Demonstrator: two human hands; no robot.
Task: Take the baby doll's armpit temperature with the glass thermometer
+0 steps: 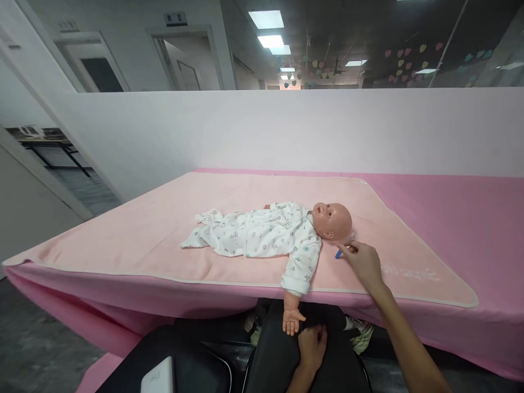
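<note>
A baby doll (266,232) in a white printed sleepsuit lies on its back, head to the right. Its near arm hangs over the table's front edge. Beside the back of the doll's head, my right hand (362,262) pinches a small item with a blue end (338,254). A pale, translucent part shows above my fingers, close to the head; its exact kind is unclear. Down on my lap rests my left hand (312,346), fingers curled in, with no object visible in it, just below the doll's dangling hand.
A peach blanket (143,224) covers much of the table, over a pink cloth (458,218) that hangs down in front. Behind stands a white half wall (286,131) with glass above. A black chair (196,360) at lower left bears a white box-like object (158,376).
</note>
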